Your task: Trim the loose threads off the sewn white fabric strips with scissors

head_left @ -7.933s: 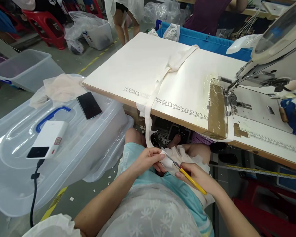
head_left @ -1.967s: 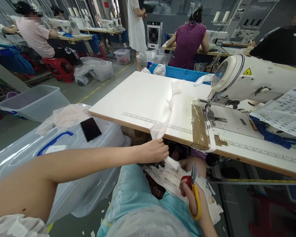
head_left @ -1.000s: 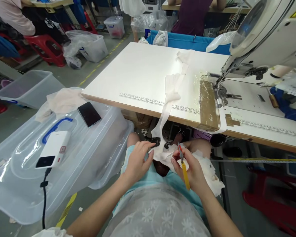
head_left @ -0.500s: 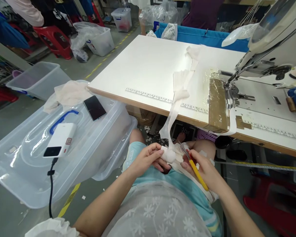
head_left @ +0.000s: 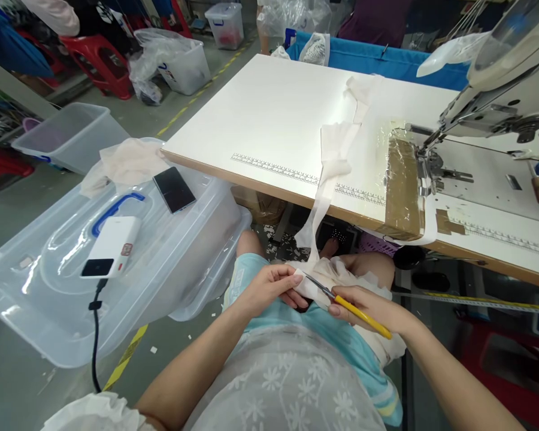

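My left hand (head_left: 269,288) pinches the end of a long white fabric strip (head_left: 320,206) over my lap. The strip hangs down from the white sewing table (head_left: 269,114), where its upper part lies. My right hand (head_left: 368,306) grips yellow-handled scissors (head_left: 347,303), and their blades touch the fabric right beside my left fingertips. Several more white fabric pieces (head_left: 363,281) are piled on my lap under both hands.
A sewing machine (head_left: 498,90) stands at the table's right. On my left, a clear plastic bin lid (head_left: 40,269) carries a phone (head_left: 174,189), a white power bank (head_left: 110,246) with cable, and a cloth (head_left: 126,163). Bins and red stools sit behind.
My left hand went out to the strip at the table edge and came back to my lap. The scissors turned from upright to flat, blades now against the fabric at my left fingers.
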Demonstrator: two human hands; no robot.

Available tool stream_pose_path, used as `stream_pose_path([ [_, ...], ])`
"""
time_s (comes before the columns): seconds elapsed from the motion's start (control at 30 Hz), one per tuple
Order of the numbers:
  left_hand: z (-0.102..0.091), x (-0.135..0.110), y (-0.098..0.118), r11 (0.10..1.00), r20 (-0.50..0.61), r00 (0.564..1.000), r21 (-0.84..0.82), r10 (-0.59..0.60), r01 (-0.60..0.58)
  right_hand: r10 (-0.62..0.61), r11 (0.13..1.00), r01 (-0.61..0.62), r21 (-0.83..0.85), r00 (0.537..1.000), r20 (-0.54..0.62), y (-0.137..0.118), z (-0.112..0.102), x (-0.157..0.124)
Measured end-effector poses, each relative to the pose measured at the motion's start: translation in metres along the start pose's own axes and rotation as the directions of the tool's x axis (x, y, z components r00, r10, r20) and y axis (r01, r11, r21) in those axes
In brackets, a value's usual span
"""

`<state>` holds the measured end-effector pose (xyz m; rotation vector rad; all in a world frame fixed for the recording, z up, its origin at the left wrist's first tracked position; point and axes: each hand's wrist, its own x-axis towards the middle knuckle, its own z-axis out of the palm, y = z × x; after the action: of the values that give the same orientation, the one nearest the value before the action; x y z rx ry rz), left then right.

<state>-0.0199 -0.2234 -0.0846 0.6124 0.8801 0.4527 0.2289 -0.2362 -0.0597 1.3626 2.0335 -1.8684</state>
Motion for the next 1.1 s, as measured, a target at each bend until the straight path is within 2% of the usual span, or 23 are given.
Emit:
stream_pose_path([
  [0.1,-0.001,0.001,-0.002,1.000,-0.001,1.000,-0.004,-0.007,0.007,0.008,1.000,-0.008,-0.005,1.000,-0.017,0.000,0.004,0.002],
  [0.37,-0.002,0.003,-0.002,1.000,-0.021,1.000,-0.002,-0.018,0.018,0.011,0.983,-0.041,-0.179,0.986,-0.165,-0.006,0.007,-0.003],
  [0.6,-0.005,0.003,-0.007,1.000,-0.015,1.000,-0.024,-0.005,0.004,0.028,0.959,-0.103,-0.263,0.962,-0.272,-0.001,0.016,-0.002],
  [0.8,-0.006,0.005,-0.009,1.000,-0.017,1.000,-0.021,-0.001,0.001,0.062,0.935,-0.155,-0.318,0.958,-0.281,-0.005,0.016,-0.002],
  [0.97,-0.004,0.003,-0.007,1.000,-0.025,1.000,-0.003,-0.018,0.018,0.005,0.921,-0.124,-0.368,0.952,-0.307,-0.011,0.016,0.002],
  [1.1,-0.004,0.001,-0.005,1.000,-0.022,1.000,0.007,-0.021,0.021,0.017,0.936,-0.126,-0.330,0.949,-0.315,-0.008,0.018,0.004],
])
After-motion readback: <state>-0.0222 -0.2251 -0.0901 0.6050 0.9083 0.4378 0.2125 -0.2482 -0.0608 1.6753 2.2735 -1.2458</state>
